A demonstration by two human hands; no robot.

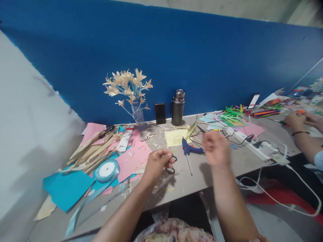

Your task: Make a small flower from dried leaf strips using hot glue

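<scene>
My left hand (160,161) is closed in a pinch over the table, with a thin yellowish strip (174,151) poking out at its fingertips. Just under those fingers show the black handle loops of scissors (170,171); their blades are hidden. Raised to the right, my right hand (217,146) is smeared by motion, so its fingers do not read clearly. A dark pointed thing (201,129) appears beside its fingertips; whether the hand holds it I cannot tell. Between the hands lies a blue glue gun (191,148), near a thin metal rod (189,164).
Dried husks (85,151), pink paper (133,156) and a light-blue ribbon roll (107,170) cover the left side. Behind stand a vase of husk flowers (138,114), a phone (160,113) and a flask (178,107). A power strip (252,148) and another person's hands (296,121) are rightward.
</scene>
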